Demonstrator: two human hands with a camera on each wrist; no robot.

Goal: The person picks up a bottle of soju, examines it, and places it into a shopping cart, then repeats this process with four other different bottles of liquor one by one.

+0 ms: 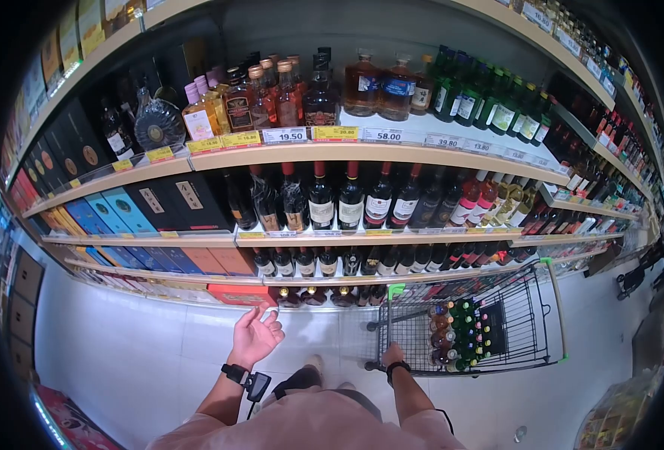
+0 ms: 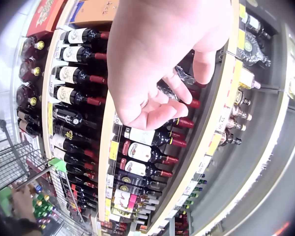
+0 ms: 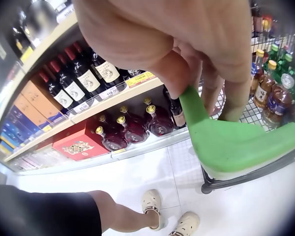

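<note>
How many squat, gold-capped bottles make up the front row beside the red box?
3: left bottle nearest the red box, middle bottle, right bottle farthest from it. More gold caps show behind; some bottles may be hidden.

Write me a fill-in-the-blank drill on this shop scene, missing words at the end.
The right hand grips the cart by its ____ corner piece.
The cart's load is made up of brown and green ____.
The left hand holds ____.
The box on the bottom shelf is coloured ____.
Missing words: green; bottles; nothing; red.
</note>
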